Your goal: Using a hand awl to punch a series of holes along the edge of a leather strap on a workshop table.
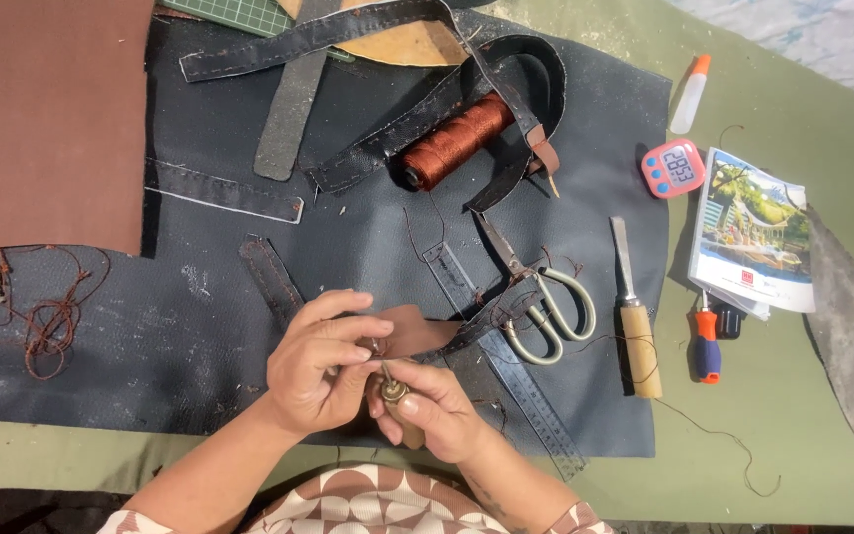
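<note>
Rust-brown thread spool (459, 139) on dark navy leather (200, 297); pink timer (672, 168); orange-handled screwdriver (708, 346) (green tablecloth (793, 415) beneath).

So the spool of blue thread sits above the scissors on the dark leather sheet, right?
Not quite: the spool of thread is reddish brown, not blue, as the head view shows. It does sit above the scissors on the dark leather sheet.

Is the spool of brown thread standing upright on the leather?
No, the spool of brown thread lies on its side on the dark leather sheet, among the black straps.
</note>
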